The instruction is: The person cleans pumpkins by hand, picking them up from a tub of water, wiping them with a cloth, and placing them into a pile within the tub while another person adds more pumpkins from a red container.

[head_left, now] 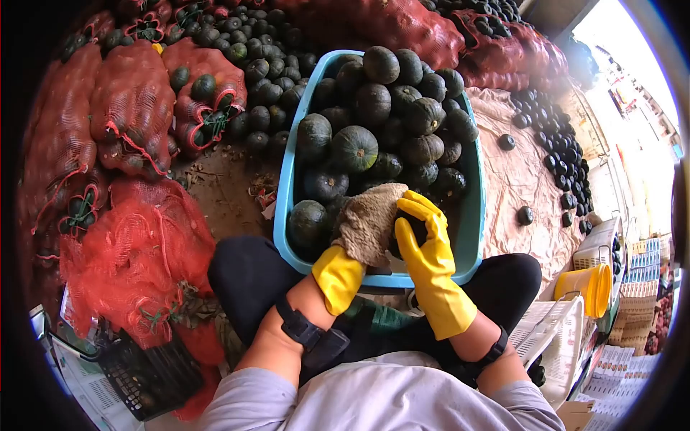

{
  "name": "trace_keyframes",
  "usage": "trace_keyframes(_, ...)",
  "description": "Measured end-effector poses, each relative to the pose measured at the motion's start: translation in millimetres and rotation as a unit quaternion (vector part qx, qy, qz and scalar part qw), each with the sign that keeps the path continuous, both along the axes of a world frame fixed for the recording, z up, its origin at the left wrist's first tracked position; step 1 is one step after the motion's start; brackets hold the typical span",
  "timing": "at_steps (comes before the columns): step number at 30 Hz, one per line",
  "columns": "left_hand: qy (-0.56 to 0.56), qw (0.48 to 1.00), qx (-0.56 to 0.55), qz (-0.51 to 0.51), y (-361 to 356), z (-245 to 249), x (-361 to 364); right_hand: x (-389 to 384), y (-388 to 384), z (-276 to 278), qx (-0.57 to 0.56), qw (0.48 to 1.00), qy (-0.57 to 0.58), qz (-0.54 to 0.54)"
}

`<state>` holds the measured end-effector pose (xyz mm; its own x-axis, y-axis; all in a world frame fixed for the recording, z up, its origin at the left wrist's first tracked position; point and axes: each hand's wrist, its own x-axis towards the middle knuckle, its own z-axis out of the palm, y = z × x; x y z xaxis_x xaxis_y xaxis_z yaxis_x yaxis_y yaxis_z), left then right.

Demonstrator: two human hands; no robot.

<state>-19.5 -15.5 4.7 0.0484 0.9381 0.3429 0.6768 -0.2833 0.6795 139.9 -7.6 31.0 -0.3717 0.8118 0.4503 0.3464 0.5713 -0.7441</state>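
Note:
My left hand (366, 226), in a yellow rubber glove, is at a rough brown cloth (372, 223) that covers its fingers. The cloth lies against a dark green squash (412, 224) between my hands. My right hand (427, 251), also in a yellow rubber glove, curls thumb and fingers round that squash from the right. Most of this squash is hidden by the gloves and cloth. Both hands are over the near end of a light blue tub (285, 208), heaped with dark green squashes (354, 149) and set between my knees.
Full red mesh sacks (133, 108) stand at the left, with crumpled red netting (136, 251) nearer me. Loose squashes (269, 93) lie behind the tub. On the right are a tan sheet (503, 187), more squashes (564, 158), a yellow bucket (586, 289) and white crates (557, 352).

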Motion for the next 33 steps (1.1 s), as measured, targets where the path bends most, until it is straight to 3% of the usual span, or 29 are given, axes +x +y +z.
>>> trace_keyframes(1,-0.019,0.998,-0.045,-0.034,-1,8,-11,5,-1,1,-0.211,0.971,0.112,0.026)
trace_keyframes(3,-0.065,0.994,-0.085,0.030,-8,0,-2,3,14,-1,-0.435,0.826,0.356,0.046)
trace_keyframes(4,-0.127,0.985,0.018,0.115,-10,-29,16,-5,15,-7,-0.401,0.809,0.427,0.050)
trace_keyframes(5,-0.161,0.979,0.003,0.128,-12,-16,24,-10,17,-15,-0.373,0.804,0.462,0.042)
trace_keyframes(7,-0.228,0.961,-0.036,0.150,-18,8,35,6,30,-30,-0.283,0.932,0.228,-0.005)
trace_keyframes(8,-0.212,0.969,0.026,0.124,-16,13,31,9,33,-19,-0.168,0.983,0.073,0.031)
trace_keyframes(9,-0.136,0.980,0.087,0.115,-19,19,18,21,33,1,-0.200,0.977,0.009,0.075)
trace_keyframes(11,-0.065,0.996,0.039,0.057,-18,39,-6,15,23,42,-0.173,0.971,-0.139,0.084)
trace_keyframes(13,-0.077,0.996,0.022,0.047,-13,14,-15,20,35,19,-0.224,0.956,-0.028,0.185)
trace_keyframes(15,-0.159,0.983,-0.066,0.061,-15,5,-11,21,37,8,-0.454,0.858,0.149,0.186)
trace_keyframes(16,-0.185,0.977,-0.056,0.089,-16,1,-2,16,28,2,-0.515,0.807,0.254,0.137)
trace_keyframes(19,-0.232,0.961,-0.055,0.139,-8,-11,23,3,18,-42,-0.417,0.865,0.278,-0.032)
trace_keyframes(20,-0.243,0.957,-0.059,0.149,-5,-16,29,11,29,-54,-0.320,0.933,0.165,-0.003)
trace_keyframes(21,-0.153,0.979,-0.020,0.133,-9,-9,23,16,32,-31,-0.241,0.969,-0.037,-0.040)
trace_keyframes(22,-0.063,0.990,0.027,0.122,-12,-2,16,14,29,-10,-0.253,0.967,-0.018,-0.004)
trace_keyframes(24,-0.003,0.996,0.060,0.072,-11,8,2,16,30,9,-0.242,0.968,0.004,0.071)
trace_keyframes(25,-0.043,0.997,0.030,0.062,-9,10,-3,16,28,34,-0.361,0.927,0.053,0.090)
trace_keyframes(27,-0.100,0.992,-0.003,0.079,-16,15,3,18,35,17,-0.463,0.873,0.132,0.074)
trace_keyframes(30,-0.155,0.982,0.035,0.100,-16,17,29,10,34,-14,-0.429,0.848,0.311,-0.001)
trace_keyframes(33,-0.200,0.974,0.010,0.104,-15,16,36,10,37,-10,-0.370,0.895,0.239,-0.076)
